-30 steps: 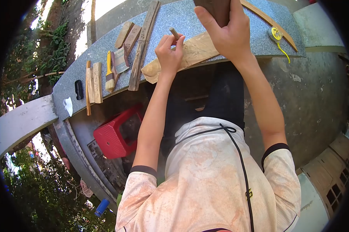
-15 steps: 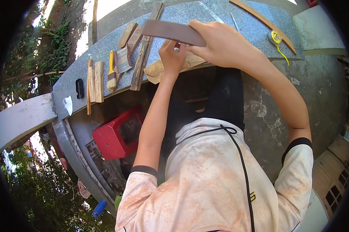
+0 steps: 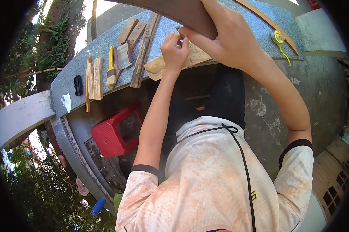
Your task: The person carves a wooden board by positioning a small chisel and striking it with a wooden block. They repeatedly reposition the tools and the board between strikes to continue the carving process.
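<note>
My right hand (image 3: pixel 236 42) grips the end of a flat dark brown strip (image 3: pixel 174 9), raised close to the camera and running out of the top of the view. Small marks show along its lower edge. Below the strip, my left hand (image 3: pixel 174 52) has its fingers curled in a pinch near my right thumb; I cannot tell what small thing is at its fingertips. Under both hands a tan, paper-like sheet (image 3: pixel 155 69) lies along the near edge of the stone table (image 3: pixel 99 48).
To the left lie weathered wood strips (image 3: pixel 140 63), a yellow-handled paintbrush (image 3: pixel 111 69), a scraper-like blade (image 3: pixel 124 56), a black object (image 3: pixel 78 85) and a white scrap (image 3: pixel 66 102). At right are a curved wood strip (image 3: pixel 259 15) and tape measure (image 3: pixel 277 37). A red stool (image 3: pixel 108 135) stands below.
My right hand has lifted the brown strip upward, nearer the camera, so it looks larger. My left hand has shifted slightly up and stays pinched.
</note>
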Action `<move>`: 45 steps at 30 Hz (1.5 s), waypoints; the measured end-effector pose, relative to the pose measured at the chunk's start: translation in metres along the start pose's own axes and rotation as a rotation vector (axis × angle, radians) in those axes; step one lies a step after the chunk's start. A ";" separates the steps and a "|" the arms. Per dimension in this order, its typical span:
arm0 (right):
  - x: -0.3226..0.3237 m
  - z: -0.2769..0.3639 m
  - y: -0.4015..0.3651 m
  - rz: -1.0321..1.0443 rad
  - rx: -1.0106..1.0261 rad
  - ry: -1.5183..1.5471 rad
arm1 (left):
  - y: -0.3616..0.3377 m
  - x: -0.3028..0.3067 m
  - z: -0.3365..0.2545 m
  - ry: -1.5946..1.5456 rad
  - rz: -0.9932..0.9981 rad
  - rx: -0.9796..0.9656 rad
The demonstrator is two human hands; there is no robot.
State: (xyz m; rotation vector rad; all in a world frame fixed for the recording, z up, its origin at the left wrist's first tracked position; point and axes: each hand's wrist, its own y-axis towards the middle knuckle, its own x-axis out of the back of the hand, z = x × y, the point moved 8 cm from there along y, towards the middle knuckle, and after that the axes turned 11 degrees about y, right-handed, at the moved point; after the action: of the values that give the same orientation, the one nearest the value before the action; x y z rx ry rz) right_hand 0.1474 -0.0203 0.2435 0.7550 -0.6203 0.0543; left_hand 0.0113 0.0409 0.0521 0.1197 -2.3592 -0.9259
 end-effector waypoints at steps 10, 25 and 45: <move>-0.011 -0.018 -0.011 0.098 -0.140 -0.142 | -0.001 -0.001 0.002 0.021 -0.002 0.007; -0.002 -0.032 -0.001 0.151 -0.148 -0.230 | 0.001 -0.003 0.003 0.029 0.004 0.060; 0.002 -0.014 -0.003 0.064 -0.125 -0.046 | -0.001 -0.004 0.004 0.003 0.021 0.072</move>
State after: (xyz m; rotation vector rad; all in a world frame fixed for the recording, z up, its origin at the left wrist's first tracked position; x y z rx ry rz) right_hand 0.1573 -0.0138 0.2344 0.6173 -0.6849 0.0563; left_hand 0.0120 0.0434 0.0473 0.1251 -2.3867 -0.8312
